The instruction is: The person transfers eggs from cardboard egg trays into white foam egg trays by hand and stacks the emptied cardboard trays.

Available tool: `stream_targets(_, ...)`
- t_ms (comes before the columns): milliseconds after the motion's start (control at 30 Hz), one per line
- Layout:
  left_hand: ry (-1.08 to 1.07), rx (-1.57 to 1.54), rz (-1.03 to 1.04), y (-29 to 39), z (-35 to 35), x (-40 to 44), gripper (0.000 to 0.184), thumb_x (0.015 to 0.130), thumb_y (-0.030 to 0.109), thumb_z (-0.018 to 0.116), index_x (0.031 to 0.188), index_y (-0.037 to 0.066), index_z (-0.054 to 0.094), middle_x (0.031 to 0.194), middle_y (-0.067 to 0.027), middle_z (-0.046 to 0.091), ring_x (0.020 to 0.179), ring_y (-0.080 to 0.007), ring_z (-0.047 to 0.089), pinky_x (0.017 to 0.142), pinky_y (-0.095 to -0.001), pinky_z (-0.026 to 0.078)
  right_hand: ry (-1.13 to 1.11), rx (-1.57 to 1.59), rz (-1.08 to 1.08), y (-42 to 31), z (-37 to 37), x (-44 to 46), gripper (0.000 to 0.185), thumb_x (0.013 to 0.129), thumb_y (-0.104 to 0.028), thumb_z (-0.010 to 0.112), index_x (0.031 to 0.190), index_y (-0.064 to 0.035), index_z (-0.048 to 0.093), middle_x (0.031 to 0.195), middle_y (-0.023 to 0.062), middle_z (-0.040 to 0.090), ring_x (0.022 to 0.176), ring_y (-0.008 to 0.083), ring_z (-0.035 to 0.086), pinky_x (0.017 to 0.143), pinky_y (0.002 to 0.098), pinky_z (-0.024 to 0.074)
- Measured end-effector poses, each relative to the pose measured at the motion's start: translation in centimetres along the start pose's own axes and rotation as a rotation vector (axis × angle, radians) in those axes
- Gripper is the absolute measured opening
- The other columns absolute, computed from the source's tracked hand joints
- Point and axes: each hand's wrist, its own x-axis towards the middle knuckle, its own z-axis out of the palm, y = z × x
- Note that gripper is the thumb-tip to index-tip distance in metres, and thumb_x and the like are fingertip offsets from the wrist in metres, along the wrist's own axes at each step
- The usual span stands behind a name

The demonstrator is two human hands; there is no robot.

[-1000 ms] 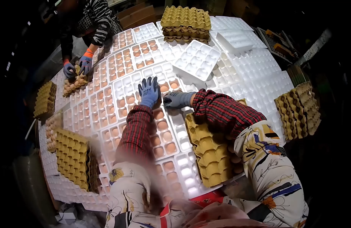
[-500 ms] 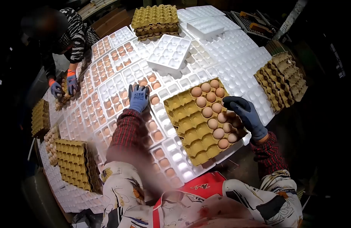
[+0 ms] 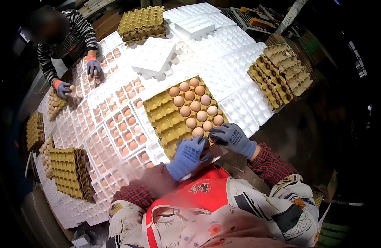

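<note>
A yellow cardboard tray (image 3: 163, 120) lies in front of me, with several brown eggs (image 3: 195, 106) on its right part and bare hollows on its left. Gloved in blue and grey, my left hand (image 3: 188, 157) is over the tray's near edge, fingers bent; whatever it holds is hidden. My right hand (image 3: 233, 139) is closed at the tray's near right corner, its fingertips on an egg (image 3: 213, 139) that is mostly covered. White foam trays (image 3: 126, 131) with eggs in their compartments stand left of the cardboard tray.
A loose white foam tray (image 3: 154, 55) lies tilted beyond. Stacks of cardboard trays stand at the back (image 3: 141, 24), right (image 3: 277, 74) and left (image 3: 68, 171). Across the table at upper left, a person (image 3: 70, 41) in gloves handles eggs beside another cardboard tray (image 3: 57, 104).
Both my hands have moved to the near edge of the cardboard tray, the left leaving the foam trays. The view has shifted right. The other person's hands have moved apart.
</note>
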Motion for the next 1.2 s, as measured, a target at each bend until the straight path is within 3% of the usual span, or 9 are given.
stream_targets(167, 0.162, 0.199, -0.135, 1.2, 4.8, 0.3, 0.033, 0.083, 0.039, 0.067, 0.101, 0.012, 0.059, 0.099, -0.0110, 0.060, 0.086, -0.0285, 0.064, 0.070, -0.0404, 0.048, 0.173, 1.264, 0.593, 2.1, -3.3, 1.0, 0.033, 0.084, -0.018, 0.074, 0.111, -0.0015, 0.064, 0.109, 0.0070, 0.063, 0.098, 0.0152, 0.061, 0.089, 0.0287, 0.0502)
stream_targets(367, 0.442, -1.512, -0.514, -1.1, -1.1, -0.5, 0.043, 0.088, 0.022, 0.065, 0.122, -0.001, 0.057, 0.100, -0.0123, 0.065, 0.088, -0.0186, 0.064, 0.079, -0.0326, 0.052, -0.034, -0.115, -0.112, 2.5, 0.9, 3.9, 0.035, 0.074, -0.021, 0.073, 0.105, -0.0104, 0.062, 0.101, 0.0117, 0.061, 0.092, 0.0323, 0.061, 0.078, 0.0416, 0.0508)
stream_targets(500, 0.209, -0.191, -0.307, 0.5, 0.7, 2.3, 0.035, 0.087, 0.029, 0.067, 0.116, 0.011, 0.058, 0.104, -0.0121, 0.062, 0.087, -0.0291, 0.065, 0.074, -0.0404, 0.054, -0.101, 0.230, 0.026, 3.1, -1.0, 4.7, 0.037, 0.077, -0.017, 0.072, 0.111, -0.0079, 0.062, 0.105, 0.0080, 0.064, 0.096, 0.0266, 0.064, 0.082, 0.0378, 0.0524)
stream_targets(633, 0.053, 0.176, -0.384, 0.8, 2.6, 3.5, 0.029, 0.083, 0.027, 0.070, 0.104, 0.012, 0.058, 0.099, -0.0115, 0.060, 0.086, -0.0324, 0.064, 0.073, -0.0439, 0.053, -0.033, 1.357, 0.404, 4.9, -4.0, 4.8, 0.050, 0.086, -0.014, 0.073, 0.132, -0.0046, 0.056, 0.127, 0.0042, 0.060, 0.110, 0.0158, 0.061, 0.091, 0.0286, 0.0521)
stream_targets(700, 0.189, -0.246, -0.352, -1.5, 0.5, 2.1, 0.044, 0.085, 0.027, 0.071, 0.122, 0.009, 0.058, 0.112, -0.0111, 0.063, 0.095, -0.0293, 0.066, 0.073, -0.0395, 0.054, -0.115, 1.153, 0.410, 4.7, -3.7, 6.3, 0.052, 0.083, -0.015, 0.075, 0.131, -0.0078, 0.057, 0.125, 0.0048, 0.060, 0.111, 0.0192, 0.060, 0.091, 0.0299, 0.0512)
stream_targets(767, 0.355, -0.791, -0.324, -4.9, -0.6, 0.5, 0.052, 0.088, 0.025, 0.066, 0.135, 0.008, 0.053, 0.124, -0.0102, 0.061, 0.095, -0.0190, 0.065, 0.080, -0.0312, 0.054, -0.091, 0.483, -0.110, 5.3, -1.9, 7.9, 0.046, 0.081, -0.019, 0.075, 0.125, -0.0109, 0.061, 0.123, 0.0062, 0.057, 0.112, 0.0253, 0.059, 0.091, 0.0330, 0.0508)
stream_targets(867, 0.363, -1.509, -0.501, -6.3, -4.5, -0.2, 0.060, 0.088, 0.012, 0.064, 0.144, 0.005, 0.045, 0.128, -0.0071, 0.059, 0.110, -0.0163, 0.060, 0.088, -0.0283, 0.053, -0.060, -0.310, -0.019, 1.7, 0.1, 8.3, 0.029, 0.078, -0.024, 0.071, 0.103, -0.0106, 0.065, 0.122, 0.0087, 0.051, 0.107, 0.0298, 0.055, 0.081, 0.0372, 0.0532)
stream_targets(1100, -0.038, 0.491, -0.303, -3.0, -2.1, 5.6, 0.018, 0.076, 0.022, 0.072, 0.086, 0.007, 0.073, 0.110, -0.0110, 0.053, 0.095, -0.0295, 0.055, 0.066, -0.0376, 0.055, 0.106, -0.193, 0.011, 2.2, -0.6, 8.2, 0.029, 0.076, -0.020, 0.074, 0.102, -0.0107, 0.063, 0.123, 0.0109, 0.055, 0.096, 0.0312, 0.061, 0.075, 0.0384, 0.0551)
stream_targets(1200, -0.102, 0.623, -0.347, -2.9, -1.1, 6.8, 0.018, 0.075, 0.022, 0.070, 0.086, 0.009, 0.075, 0.107, -0.0100, 0.051, 0.091, -0.0299, 0.052, 0.054, -0.0420, 0.051, 0.083, 0.577, 0.311, 0.2, -4.2, 4.9, 0.042, 0.079, -0.019, 0.076, 0.118, -0.0081, 0.064, 0.126, 0.0089, 0.059, 0.100, 0.0219, 0.065, 0.080, 0.0336, 0.0547)
